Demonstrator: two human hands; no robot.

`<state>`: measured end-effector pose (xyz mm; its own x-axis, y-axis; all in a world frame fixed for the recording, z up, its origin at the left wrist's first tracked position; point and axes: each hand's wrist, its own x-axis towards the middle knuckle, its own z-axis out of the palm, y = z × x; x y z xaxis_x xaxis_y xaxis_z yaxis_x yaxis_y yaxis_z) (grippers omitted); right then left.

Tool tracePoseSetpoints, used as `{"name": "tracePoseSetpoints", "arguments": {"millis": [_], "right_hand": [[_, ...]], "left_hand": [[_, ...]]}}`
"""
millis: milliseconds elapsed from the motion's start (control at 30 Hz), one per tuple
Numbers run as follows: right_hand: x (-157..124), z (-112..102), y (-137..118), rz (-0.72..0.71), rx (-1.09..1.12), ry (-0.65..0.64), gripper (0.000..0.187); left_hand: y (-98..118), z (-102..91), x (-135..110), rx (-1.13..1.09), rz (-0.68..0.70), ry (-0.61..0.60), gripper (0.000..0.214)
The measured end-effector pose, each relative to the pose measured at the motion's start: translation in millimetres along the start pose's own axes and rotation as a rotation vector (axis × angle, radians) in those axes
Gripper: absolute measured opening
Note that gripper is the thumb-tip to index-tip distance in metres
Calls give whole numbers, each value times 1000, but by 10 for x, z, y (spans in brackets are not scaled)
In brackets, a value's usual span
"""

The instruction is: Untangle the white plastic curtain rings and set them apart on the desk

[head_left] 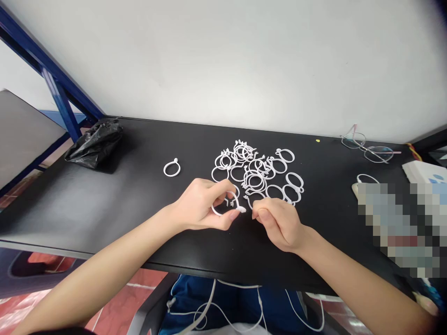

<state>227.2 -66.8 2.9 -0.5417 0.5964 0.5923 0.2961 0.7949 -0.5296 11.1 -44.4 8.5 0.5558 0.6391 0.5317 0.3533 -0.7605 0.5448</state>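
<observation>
My left hand (209, 204) holds a white plastic ring (238, 201) between thumb and fingers. The small knob on this ring points right, at the thumb tip. Close by on the right, my right hand (279, 221) is closed, its thumb pressed against the curled fingers. Whatever it may grip is hidden; part of another white ring (248, 203) shows just beyond its fingertips. Behind both hands lies a loose pile of similar white rings (254, 181), several overlapping. One single ring (172, 168) lies apart, left of the pile.
The black table (146, 139) meets a white wall at the back. A crumpled black plastic bag (96, 144) lies at the left. Eyeglasses (379, 154), a white box (424, 174) and a pixelated object (398, 228) are on the right. White cables (209, 302) hang below the front edge.
</observation>
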Motion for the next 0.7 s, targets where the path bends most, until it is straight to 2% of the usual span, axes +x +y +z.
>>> {"name": "tracePoseSetpoints", "arguments": {"millis": [133, 333, 433, 500, 600, 667, 700], "right_hand": [[-53, -24, 79, 82, 18, 185, 25], [-72, -95, 217, 139, 14, 427, 25], [-75, -85, 236, 149, 18, 445, 26], [-81, -66, 242, 144, -1, 431, 24], [-84, -53, 252, 135, -19, 408, 24], [-77, -63, 260, 138, -23, 415, 24], [-71, -72, 263, 144, -24, 425, 25]], "left_hand": [[-124, -86, 25, 224, 37, 48, 22], [-254, -174, 44, 323, -105, 67, 32], [-309, -189, 47, 318, -222, 32, 38], [-363, -216, 48, 340, -305, 49, 38], [-475, -309, 42, 482, -479, 243, 35], [-558, -405, 28, 542, -571, 302, 32], [-597, -457, 19, 593, -662, 306, 30]]}}
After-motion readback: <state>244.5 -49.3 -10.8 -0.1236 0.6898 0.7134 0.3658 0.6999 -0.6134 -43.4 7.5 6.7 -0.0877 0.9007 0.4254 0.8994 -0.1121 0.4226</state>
